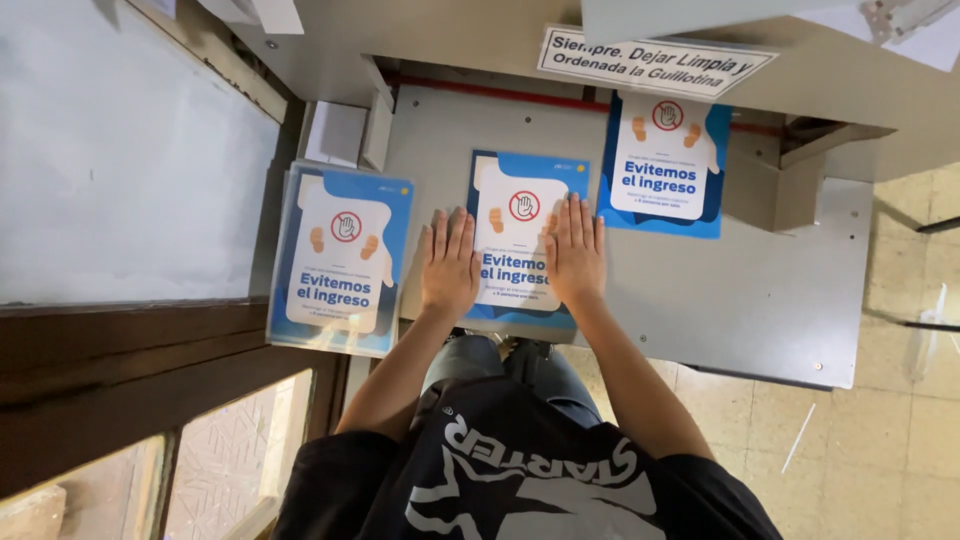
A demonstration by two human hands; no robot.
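Nearest the lens, a black printed shirt (520,470) and blue jeans (500,365), with both forearms stretched forward over a grey metal cutter table (740,290). Pressed flat on the middle poster stack (522,240), both hands: left hand (449,265) on its left edge, right hand (574,255) on its right edge, palms down, fingers straight and close together, gripping nothing. Hands set apart from each other, the printed centre of the sheet showing between them.

Lay lengthwise away from the body, that blue-and-white stack, long axis running from the near table edge toward the machine's back, top of the print at the far end, near edge overhanging the table lip slightly.

Off to the left, a second stack of the same posters (340,258), tilted a little, resting partly on the table's side and a dark wooden ledge (120,350). Farther back on the right, a third stack (665,165), tucked under the machine's housing beneath a white paper sign (655,62). Along the back, a red line (480,90). Left of everything, a pale board (110,170); right and below, tiled floor (900,420).
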